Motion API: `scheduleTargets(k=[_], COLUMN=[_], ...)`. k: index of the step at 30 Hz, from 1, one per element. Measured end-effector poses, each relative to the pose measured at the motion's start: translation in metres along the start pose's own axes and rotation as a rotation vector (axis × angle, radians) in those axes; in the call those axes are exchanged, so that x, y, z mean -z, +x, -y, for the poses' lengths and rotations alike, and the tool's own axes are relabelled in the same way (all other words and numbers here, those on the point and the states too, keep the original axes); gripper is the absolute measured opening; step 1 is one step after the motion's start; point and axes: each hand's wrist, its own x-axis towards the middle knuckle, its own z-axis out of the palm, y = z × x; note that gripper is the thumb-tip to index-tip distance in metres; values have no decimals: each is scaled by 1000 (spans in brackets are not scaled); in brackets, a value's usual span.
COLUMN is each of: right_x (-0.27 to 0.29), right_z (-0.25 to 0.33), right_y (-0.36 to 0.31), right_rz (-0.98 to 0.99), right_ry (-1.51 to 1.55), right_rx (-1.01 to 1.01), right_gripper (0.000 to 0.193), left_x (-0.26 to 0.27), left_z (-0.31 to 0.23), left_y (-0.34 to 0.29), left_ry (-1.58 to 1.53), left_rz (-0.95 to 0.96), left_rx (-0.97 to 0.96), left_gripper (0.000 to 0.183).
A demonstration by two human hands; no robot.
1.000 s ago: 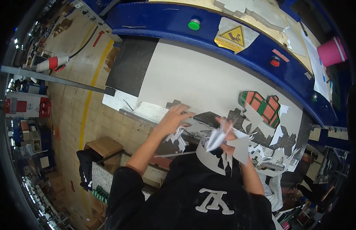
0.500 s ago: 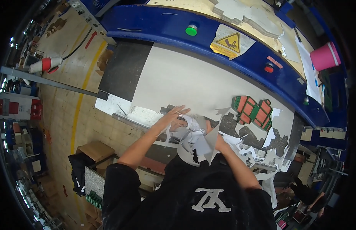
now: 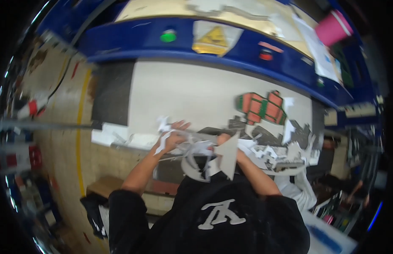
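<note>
A tangled bunch of white offcuts [image 3: 195, 149] is gathered in front of my body, at the near edge of the work surface. My left hand [image 3: 176, 136] grips its left side, with some fingers stretched over the strips. On the other side my right hand [image 3: 226, 143] clasps the bunch, partly hidden behind an upright grey-white piece [image 3: 227, 153]. Beyond the hands lies a large pale sheet [image 3: 175, 91]. A green-edged cutting die with salmon-coloured pads [image 3: 264, 108] rests on the sheet's right part. Motion blurs the fingers a little.
A blue machine beam [image 3: 133, 40] crosses the far side, bearing a green button [image 3: 168, 36], a red button [image 3: 265, 54] and a yellow warning sign [image 3: 213, 39]. More scraps [image 3: 285, 156] lie at the near right edge. A pink bucket [image 3: 333, 28] stands far right.
My view has shifted and turned slightly. Both hands have drawn the bunch of offcuts closer to my body, and loose strips now show around my left hand. The die remains on the sheet.
</note>
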Motion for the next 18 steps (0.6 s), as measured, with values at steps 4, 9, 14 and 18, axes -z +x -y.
scheduleTargets(k=[4, 9, 14, 18], right_x=[-38, -55, -47, -39], right_z=[-17, -23, -11, -7], right_y=[12, 24, 20, 26], right_rz=[-367, -521, -446, -670], right_ry=[49, 486, 149, 166], right_rx=[281, 416, 292, 466], right_gripper=[52, 33, 34, 28], left_x=[0, 16, 7, -2], left_z=[-2, -1, 33, 73], left_y=[3, 30, 55, 65], left_ry=[-71, -41, 122, 78], left_rz=[-22, 103, 247, 456], left_rx=[-37, 154, -95, -62], left_gripper=[12, 84, 87, 134])
